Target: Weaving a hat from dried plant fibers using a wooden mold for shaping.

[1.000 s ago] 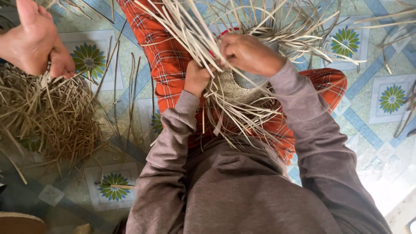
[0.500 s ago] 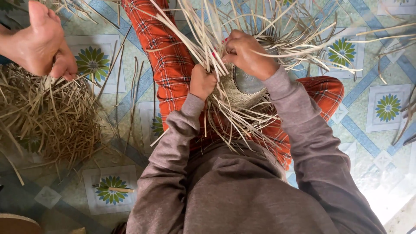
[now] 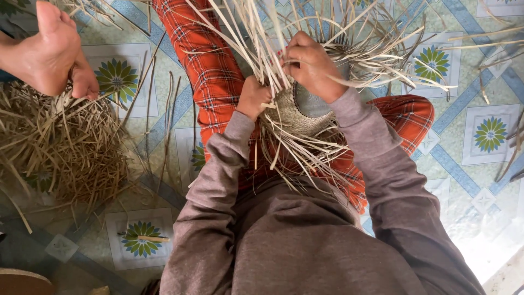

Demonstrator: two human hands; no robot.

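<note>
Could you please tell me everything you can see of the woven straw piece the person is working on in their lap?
The pale tan woven straw piece is a rounded, tightly plaited form resting on the red checked trouser legs. Long loose flat strands fan out from its edge on all sides. The left hand grips its left side; the right hand pinches strands on top.

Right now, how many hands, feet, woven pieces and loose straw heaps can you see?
Hands: 2, left hand and right hand, both gripping strips on the woven piece
Feet: 1, another person's foot
Woven pieces: 1
Straw heaps: 1
Total: 5
</note>
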